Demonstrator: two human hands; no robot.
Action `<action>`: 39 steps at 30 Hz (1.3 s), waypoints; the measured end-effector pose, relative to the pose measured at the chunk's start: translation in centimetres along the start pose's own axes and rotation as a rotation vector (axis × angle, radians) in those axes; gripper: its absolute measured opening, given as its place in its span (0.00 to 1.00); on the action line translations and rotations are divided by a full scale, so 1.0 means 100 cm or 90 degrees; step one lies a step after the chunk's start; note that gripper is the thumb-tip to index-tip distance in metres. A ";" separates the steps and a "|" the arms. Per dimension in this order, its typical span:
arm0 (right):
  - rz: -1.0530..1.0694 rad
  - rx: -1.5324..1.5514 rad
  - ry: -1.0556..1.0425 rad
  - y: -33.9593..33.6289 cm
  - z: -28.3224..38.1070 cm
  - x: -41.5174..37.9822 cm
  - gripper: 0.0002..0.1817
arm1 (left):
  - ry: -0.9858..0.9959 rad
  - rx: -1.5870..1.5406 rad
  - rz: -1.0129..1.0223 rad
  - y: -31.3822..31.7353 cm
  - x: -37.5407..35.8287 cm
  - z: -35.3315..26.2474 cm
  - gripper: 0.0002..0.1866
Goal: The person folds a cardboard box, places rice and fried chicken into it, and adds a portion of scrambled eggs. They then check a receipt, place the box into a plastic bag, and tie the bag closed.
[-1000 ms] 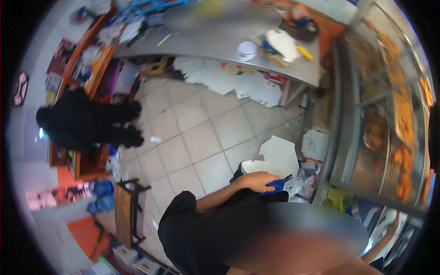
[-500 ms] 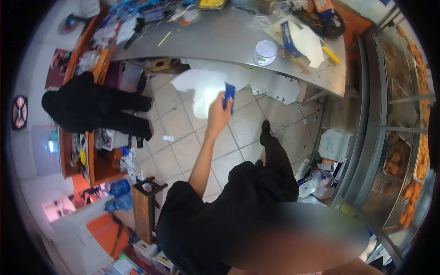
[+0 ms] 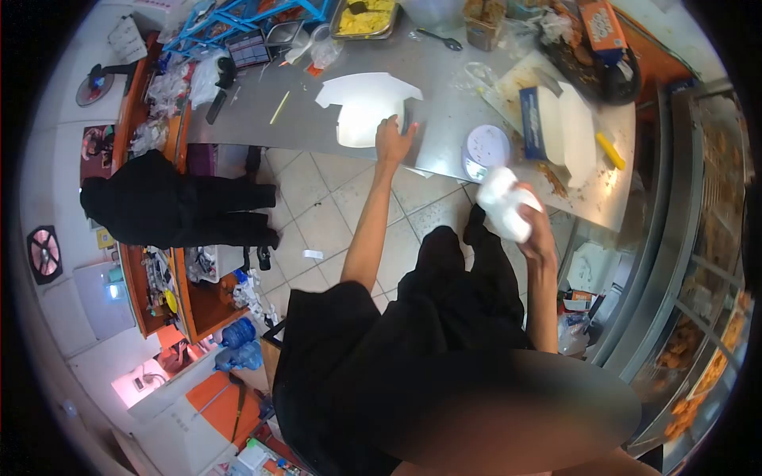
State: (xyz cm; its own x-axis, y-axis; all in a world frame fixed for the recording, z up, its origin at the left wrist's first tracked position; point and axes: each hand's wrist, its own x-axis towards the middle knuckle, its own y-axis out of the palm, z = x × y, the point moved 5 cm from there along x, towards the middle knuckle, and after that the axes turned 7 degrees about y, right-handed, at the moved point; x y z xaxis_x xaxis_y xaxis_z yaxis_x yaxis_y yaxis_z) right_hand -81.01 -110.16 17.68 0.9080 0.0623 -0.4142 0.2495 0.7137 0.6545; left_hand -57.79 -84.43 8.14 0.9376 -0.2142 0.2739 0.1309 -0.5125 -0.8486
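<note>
An unfolded white cardboard box [image 3: 365,111] lies on the metal table near its front edge. My left hand [image 3: 394,141] touches its right side, thumb and fingers apart, with a dark flap between them. My right hand [image 3: 538,232] holds white rounded containers [image 3: 505,203], possibly foam cups, in front of the table edge. Just beyond them stands a round white scale [image 3: 486,149]. To its right, a blue and white open box [image 3: 556,131] rests on a board, with a yellow-handled tool [image 3: 610,151] beside it.
A tray of yellow food [image 3: 365,19], a black spoon [image 3: 440,39] and blue racks [image 3: 238,25] are along the table's far side. A person in black [image 3: 151,198] bends at orange shelves on the left. A glass food case [image 3: 698,317] borders the right.
My left hand has moved forward and set the white box down on the table. My right hand has come into view holding the white containers. The view has shifted towards the table.
</note>
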 end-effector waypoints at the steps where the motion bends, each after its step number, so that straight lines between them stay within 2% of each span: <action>1: 0.047 -0.022 0.027 0.018 -0.007 0.032 0.23 | -0.007 0.003 0.000 -0.017 0.001 0.002 0.13; 3: 0.069 -0.008 0.071 0.055 -0.023 0.090 0.18 | -0.057 -0.158 -0.090 -0.059 0.003 0.017 0.15; 5: 0.044 -0.013 0.131 0.095 -0.039 0.144 0.17 | -0.111 -0.114 -0.131 -0.085 0.007 0.065 0.15; 7: 0.092 -0.032 0.151 0.130 -0.066 0.206 0.20 | -0.163 -0.128 -0.128 -0.087 0.013 0.121 0.16; 9: 0.076 -0.144 0.134 0.148 -0.109 0.276 0.27 | -0.201 -0.152 -0.108 -0.087 0.030 0.155 0.18; 11: -0.044 -0.246 0.235 0.162 -0.144 0.319 0.34 | -0.547 -0.532 0.078 -0.060 0.029 0.174 0.21; 12: -0.085 -0.383 0.202 0.161 -0.159 0.335 0.34 | -0.544 -0.540 0.098 -0.051 0.030 0.185 0.21; 13: -0.125 -0.518 0.169 0.160 -0.175 0.352 0.34 | -0.414 -0.430 0.098 -0.046 0.034 0.201 0.23; 14: -0.115 -0.545 0.062 0.165 -0.188 0.363 0.32 | -0.282 -0.324 0.096 -0.044 0.041 0.208 0.25; 16: -0.080 -0.493 0.228 0.175 -0.196 0.354 0.30 | -0.301 -0.346 0.143 -0.052 0.045 0.202 0.24; 17: -0.113 -0.665 0.065 0.183 -0.179 0.344 0.33 | -0.263 -0.391 0.141 -0.052 0.047 0.197 0.25; 18: -0.127 -0.699 -0.010 0.178 -0.178 0.339 0.36 | -0.213 -0.449 0.142 -0.045 0.054 0.185 0.26; 19: -0.222 -0.799 -0.050 0.175 -0.175 0.331 0.34 | -0.178 -0.271 0.051 -0.047 0.051 0.179 0.33; 20: -0.235 -0.755 0.026 0.169 -0.165 0.326 0.33 | -0.135 -0.272 0.103 -0.027 0.049 0.191 0.40; 21: -0.255 -0.678 -0.008 0.169 -0.135 0.303 0.29 | -0.133 -0.355 0.207 -0.026 0.055 0.175 0.44; 22: -0.276 -0.556 0.012 0.160 -0.101 0.278 0.27 | -0.137 -0.253 0.165 -0.027 0.050 0.173 0.43; 23: -0.279 -0.435 0.027 0.155 -0.067 0.247 0.26 | -0.140 -0.273 0.135 -0.036 0.052 0.157 0.42; 24: -0.321 -0.394 0.120 0.140 -0.033 0.221 0.25 | -0.147 -0.266 0.132 -0.040 0.055 0.150 0.41; 25: -0.372 -0.456 -0.050 0.128 0.006 0.194 0.28 | -0.163 -0.258 0.122 -0.046 0.056 0.151 0.40; 26: -0.528 -0.528 -0.073 0.112 0.045 0.160 0.36 | -0.162 -0.256 0.125 -0.045 0.057 0.153 0.40; 27: -0.615 -0.553 -0.096 0.084 0.069 0.136 0.47 | -0.186 -0.250 0.132 -0.047 0.056 0.161 0.39; 28: -0.570 -0.202 0.036 0.086 0.093 0.119 0.55 | -0.210 -0.243 0.137 -0.048 0.057 0.168 0.39; 29: -0.575 -0.150 -0.054 0.035 0.090 0.119 0.59 | -0.208 -0.240 0.132 -0.050 0.058 0.170 0.39; 30: -0.567 -0.067 -0.056 -0.005 0.084 0.122 0.60 | -0.209 -0.242 0.115 -0.055 0.061 0.174 0.38; 33: -0.540 -0.014 0.056 -0.094 0.042 0.145 0.34 | -0.192 -0.241 0.090 -0.065 0.070 0.204 0.39; 34: -0.525 -0.018 0.062 -0.078 0.044 0.144 0.34 | -0.184 -0.244 0.083 -0.068 0.072 0.216 0.40; 36: -0.590 -0.209 -0.032 -0.025 0.055 0.125 0.19 | -0.222 -0.182 0.069 -0.075 0.074 0.244 0.41; 38: -0.523 -0.331 0.001 0.045 0.057 0.123 0.17 | -0.269 -0.095 0.063 -0.079 0.073 0.281 0.43; 39: -0.464 -0.402 -0.044 0.072 0.046 0.129 0.17 | -0.282 -0.080 0.043 -0.085 0.073 0.282 0.43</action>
State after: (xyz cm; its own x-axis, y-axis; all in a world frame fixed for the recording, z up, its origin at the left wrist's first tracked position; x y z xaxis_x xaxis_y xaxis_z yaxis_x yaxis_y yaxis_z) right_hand -65.91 -107.45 19.95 0.6249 -0.5710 -0.5325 0.5507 0.8058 -0.2178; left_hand -42.95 -58.18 4.58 0.9935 0.1115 -0.0235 0.0501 -0.6128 -0.7886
